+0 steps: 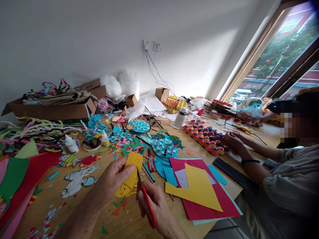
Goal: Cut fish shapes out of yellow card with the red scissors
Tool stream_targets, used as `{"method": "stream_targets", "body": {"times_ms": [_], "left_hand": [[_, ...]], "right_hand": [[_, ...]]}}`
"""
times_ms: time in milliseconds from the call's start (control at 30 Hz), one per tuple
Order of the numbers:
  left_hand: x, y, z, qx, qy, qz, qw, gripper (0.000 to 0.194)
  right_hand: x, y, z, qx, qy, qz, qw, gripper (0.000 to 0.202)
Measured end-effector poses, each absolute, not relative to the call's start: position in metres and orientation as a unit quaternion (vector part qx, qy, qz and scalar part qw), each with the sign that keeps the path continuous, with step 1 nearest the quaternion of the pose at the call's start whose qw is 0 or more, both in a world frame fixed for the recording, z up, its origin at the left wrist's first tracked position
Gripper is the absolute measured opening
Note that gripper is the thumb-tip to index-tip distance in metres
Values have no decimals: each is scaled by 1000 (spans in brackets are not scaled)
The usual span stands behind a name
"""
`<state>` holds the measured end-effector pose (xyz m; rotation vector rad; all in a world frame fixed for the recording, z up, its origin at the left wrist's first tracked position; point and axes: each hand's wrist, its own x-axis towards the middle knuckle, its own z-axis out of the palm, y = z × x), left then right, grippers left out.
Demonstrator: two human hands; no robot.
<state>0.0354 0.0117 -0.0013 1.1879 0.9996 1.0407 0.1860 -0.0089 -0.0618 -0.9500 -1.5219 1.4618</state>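
My left hand (119,174) pinches a yellow paper strip (135,160) that has a heart-like outline drawn on it. In my right hand (154,199) is a pair of red-handled scissors (147,202), its blades at the strip's right edge. Below the strip lies a yellow paper fish (124,190) with a drawn face, partly hidden by my left hand. To the left, white paper fish (74,182) with dark outlines rest on the table. Right of my hands, a cut yellow sheet (199,187) lies over red paper (224,205).
Glue bottles (71,144), pipe cleaners (15,136) and blue paper discs (164,146) crowd the table's left and middle. Paper scraps (119,207) lie near me. At right, a co-worker's hands (234,141) are at a painted egg carton (204,137). A white flask (181,118) stands behind.
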Motion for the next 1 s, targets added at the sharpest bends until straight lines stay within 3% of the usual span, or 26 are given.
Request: {"method": "stream_targets", "body": {"times_ms": [333, 1000], "left_hand": [[40, 11, 2, 516, 438, 455, 579, 18], [34, 12, 1, 498, 435, 449, 602, 20]], "right_hand": [[184, -12, -50, -382, -594, 586, 397, 46], [194, -7, -63, -406, -667, 495, 381, 39]]}}
